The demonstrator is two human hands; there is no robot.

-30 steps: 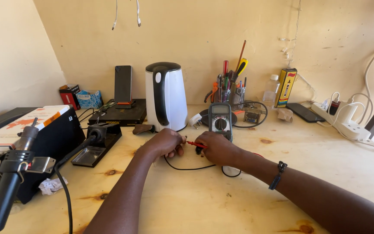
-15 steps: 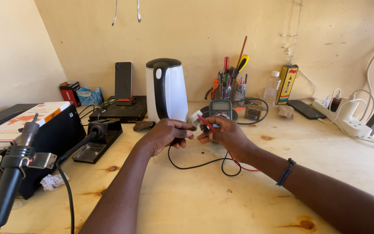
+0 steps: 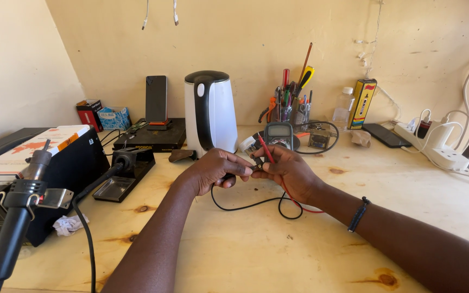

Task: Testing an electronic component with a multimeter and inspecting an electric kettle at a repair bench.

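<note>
Red probe (image 3: 265,150) — pinched in the right hand (image 3: 289,172), tip angled up and left, above the wooden bench (image 3: 256,255), just in front of the grey multimeter (image 3: 279,134). Left hand (image 3: 215,169) meets it at mid-bench; its fingers are curled and pressed together around a dark object, likely the black probe (image 3: 228,177), though the grip hides most of it. A small dark part (image 3: 257,161) sits between the fingertips of both hands; cannot tell what it is.

Change: 1 second ago both hands lay low on the bench near the meter, probe flat between them. Now they are raised and brought closer to the viewer, and the probe points upward. Leads trail looser in a loop below the hands. Reads as a shift from resting to active contact with the small part.

Counts:
- 2 hands, 1 person
- 2 leads: 1 black lead (image 3: 245,206), 1 red lead (image 3: 299,206)
- 1 multimeter
- 1 white kettle (image 3: 210,111), far centre
- 1 tool cup (image 3: 291,106), far right of the kettle
- 1 hot-air handle (image 3: 20,206), near left
- 1 soldering stand (image 3: 123,173), left
- 1 power strip (image 3: 435,149), far right
</note>
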